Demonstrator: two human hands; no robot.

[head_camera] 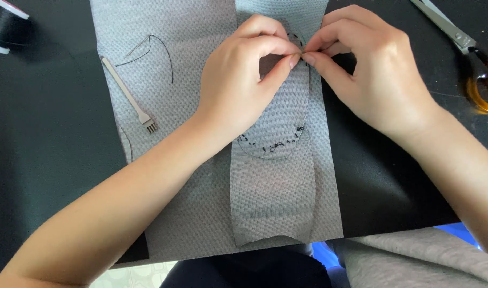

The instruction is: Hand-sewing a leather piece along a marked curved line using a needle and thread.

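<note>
A long grey fabric strip (273,197) lies on a larger grey cloth (164,64). An oval grey patch (284,114) with black hand stitches along its lower edge sits on the strip. My left hand (244,80) pinches the patch's upper right edge between thumb and forefinger. My right hand (369,69) pinches the same spot from the right, fingertips touching the left ones. Whether a needle sits between the fingers is hidden.
A metal pronged chisel tool (129,96) lies on the cloth at left, beside a needle with black thread (148,48). Scissors with amber handles (468,48) rest at the right on the black mat (41,133). A black thread spool (4,24) is top left.
</note>
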